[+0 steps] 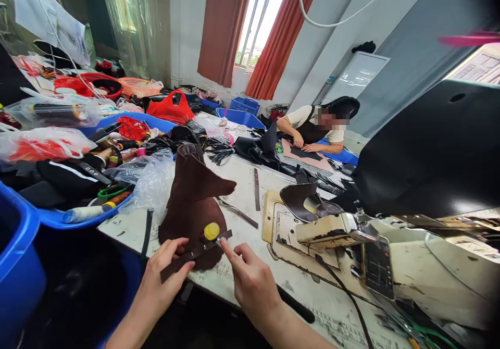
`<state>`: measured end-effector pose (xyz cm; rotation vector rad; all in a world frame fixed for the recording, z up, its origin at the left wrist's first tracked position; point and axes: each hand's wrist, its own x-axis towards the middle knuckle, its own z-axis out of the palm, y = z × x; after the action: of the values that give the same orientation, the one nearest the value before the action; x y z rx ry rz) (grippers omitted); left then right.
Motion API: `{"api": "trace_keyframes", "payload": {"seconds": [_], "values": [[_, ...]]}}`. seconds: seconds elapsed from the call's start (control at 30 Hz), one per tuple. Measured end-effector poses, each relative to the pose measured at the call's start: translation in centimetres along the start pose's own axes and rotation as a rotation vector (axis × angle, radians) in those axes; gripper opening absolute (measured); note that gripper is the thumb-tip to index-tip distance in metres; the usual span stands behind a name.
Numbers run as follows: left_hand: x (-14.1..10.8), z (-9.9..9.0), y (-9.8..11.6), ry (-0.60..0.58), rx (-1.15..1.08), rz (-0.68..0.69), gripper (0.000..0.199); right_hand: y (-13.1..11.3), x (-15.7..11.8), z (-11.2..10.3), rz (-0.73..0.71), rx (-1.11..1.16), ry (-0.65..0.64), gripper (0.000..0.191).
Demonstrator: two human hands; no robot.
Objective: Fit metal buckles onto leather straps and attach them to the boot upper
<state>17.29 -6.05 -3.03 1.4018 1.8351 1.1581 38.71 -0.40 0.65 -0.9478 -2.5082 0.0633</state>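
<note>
My left hand (166,268) is closed on a dark brown strap (179,263), fingers above it and thumb below. My right hand (253,276) is closed around a slim tool with a long black handle (295,303); a small metallic tip shows by the index finger, at the strap's far end. I cannot tell the tool's kind. Under the strap lies a dark brown leather piece (191,203), its upper part folded over. A round yellow object (212,231) rests on this leather, right beside the strap.
At right stands a worn cream sewing machine (324,234) with brown leather on it. Loose straps (257,188) lie on the white table (242,182). Blue tubs (19,234) and thread spools (84,213) crowd the left. Across the table a person (312,130) handles black pieces.
</note>
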Motion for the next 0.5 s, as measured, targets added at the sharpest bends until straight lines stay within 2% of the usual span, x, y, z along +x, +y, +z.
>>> {"api": "trace_keyframes", "payload": {"seconds": [0.07, 0.13, 0.23, 0.3, 0.37, 0.43, 0.5], "values": [[-0.4, 0.1, -0.2, 0.014, -0.01, -0.058, 0.04, -1.0, -0.1, 0.1, -0.059, 0.022, 0.011, 0.054], [-0.7, 0.1, -0.2, 0.021, -0.021, -0.138, 0.042, -1.7, -0.2, 0.1, -0.089, 0.006, -0.031, 0.054], [-1.2, -0.5, 0.5, -0.018, -0.003, -0.176, 0.044, -1.1, 0.1, -0.3, -0.013, 0.075, -0.031, 0.057], [-1.4, -1.3, 1.5, -0.104, 0.071, -0.107, 0.045, 1.0, 0.6, -0.7, 0.117, 0.095, 0.032, 0.057], [-1.3, -1.9, 2.7, -0.155, 0.179, -0.042, 0.051, 4.1, 1.2, -0.9, 0.297, -0.017, 0.047, 0.057], [-0.7, -1.8, 3.5, -0.164, 0.284, -0.019, 0.055, 7.3, 1.6, -0.7, 0.455, -0.173, -0.025, 0.058], [0.1, -0.7, 3.3, -0.181, 0.44, 0.023, 0.048, 9.9, 1.9, -0.2, 0.543, -0.27, -0.093, 0.059]]}}
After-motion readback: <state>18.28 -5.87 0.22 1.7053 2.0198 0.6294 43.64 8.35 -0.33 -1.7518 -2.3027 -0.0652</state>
